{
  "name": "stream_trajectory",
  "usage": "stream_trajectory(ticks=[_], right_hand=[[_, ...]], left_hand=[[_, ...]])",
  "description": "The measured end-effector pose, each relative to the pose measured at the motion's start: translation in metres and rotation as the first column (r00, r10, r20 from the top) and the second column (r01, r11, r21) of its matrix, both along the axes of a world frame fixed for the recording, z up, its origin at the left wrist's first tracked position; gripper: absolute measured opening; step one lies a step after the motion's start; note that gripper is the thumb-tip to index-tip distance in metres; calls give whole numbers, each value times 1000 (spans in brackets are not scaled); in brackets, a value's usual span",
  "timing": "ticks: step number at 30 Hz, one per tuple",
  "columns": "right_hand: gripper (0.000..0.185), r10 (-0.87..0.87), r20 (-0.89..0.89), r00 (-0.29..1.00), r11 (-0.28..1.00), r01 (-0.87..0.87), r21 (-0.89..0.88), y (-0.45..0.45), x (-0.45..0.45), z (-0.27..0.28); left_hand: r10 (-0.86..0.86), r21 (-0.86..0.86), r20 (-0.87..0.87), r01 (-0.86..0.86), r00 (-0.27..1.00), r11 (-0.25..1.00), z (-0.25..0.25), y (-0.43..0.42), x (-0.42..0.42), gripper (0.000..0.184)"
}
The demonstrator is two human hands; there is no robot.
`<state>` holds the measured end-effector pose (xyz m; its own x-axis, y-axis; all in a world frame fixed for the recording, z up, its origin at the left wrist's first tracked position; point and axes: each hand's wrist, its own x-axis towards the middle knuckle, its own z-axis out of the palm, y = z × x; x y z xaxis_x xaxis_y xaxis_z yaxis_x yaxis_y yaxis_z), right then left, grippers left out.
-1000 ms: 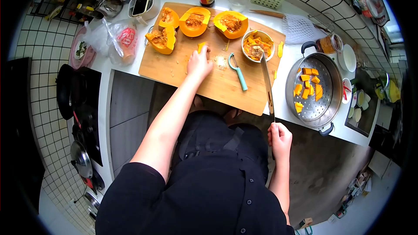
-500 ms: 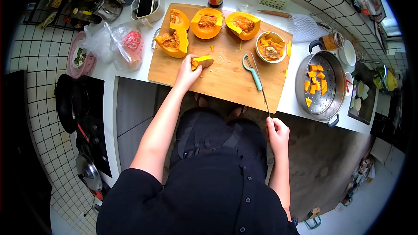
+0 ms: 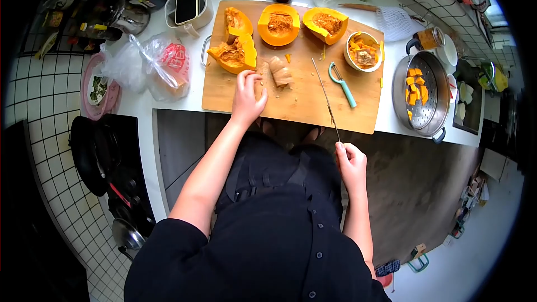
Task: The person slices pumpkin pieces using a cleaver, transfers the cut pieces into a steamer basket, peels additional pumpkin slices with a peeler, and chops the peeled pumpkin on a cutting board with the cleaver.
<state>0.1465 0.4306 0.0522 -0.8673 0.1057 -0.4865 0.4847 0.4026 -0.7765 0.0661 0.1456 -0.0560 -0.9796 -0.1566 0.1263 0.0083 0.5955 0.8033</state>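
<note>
My left hand (image 3: 248,99) hovers over or rests on the near left part of the cutting board (image 3: 305,98). Its fingers are apart with nothing between them. Right beside it lies a peeled-looking pumpkin piece (image 3: 281,72), pale tan side up. My right hand (image 3: 351,166) is closed on the handle end of a knife (image 3: 325,94), seen nearly edge-on, its blade reaching up over the board. Larger pumpkin wedges (image 3: 233,55) with stringy seeded insides line the board's far side. A teal peeler (image 3: 344,86) lies to the right of the blade.
A white bowl (image 3: 363,66) of peelings and pulp sits on the board's right. Further right, a steamer pot (image 3: 400,98) holds pumpkin chunks. Plastic bags (image 3: 166,72) and a container with a phone (image 3: 187,4) are at left. The stove (image 3: 120,151) is at lower left.
My left hand has let go of the pumpkin piece, which now lies on the board with its pale side up. The knife stays in my right hand. The view has shifted slightly.
</note>
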Motion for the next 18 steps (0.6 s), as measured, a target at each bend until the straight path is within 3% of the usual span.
stream_trajectory(ticks=[4,9,12,15,18], right_hand=[[35,-18,11,1000,1000,18,-1,-22,3,-8],[38,-69,3,998,998,69,-10,-39,7,-12],[40,-101,8,995,994,101,-44,-40,11,-12],[40,-131,22,991,990,132,-58,-40,14,-7],[40,-146,33,989,987,148,-56,-37,15,-2]], left_hand=[[31,112,210,-55,977,992,4,-2,-12,43],[-128,-155,40,133,991,979,5,22,-34,54],[-341,-469,-29,288,940,835,7,33,-50,56],[-472,-573,35,404,881,713,-15,31,-74,47],[-544,-673,172,501,821,544,-4,30,-96,28]])
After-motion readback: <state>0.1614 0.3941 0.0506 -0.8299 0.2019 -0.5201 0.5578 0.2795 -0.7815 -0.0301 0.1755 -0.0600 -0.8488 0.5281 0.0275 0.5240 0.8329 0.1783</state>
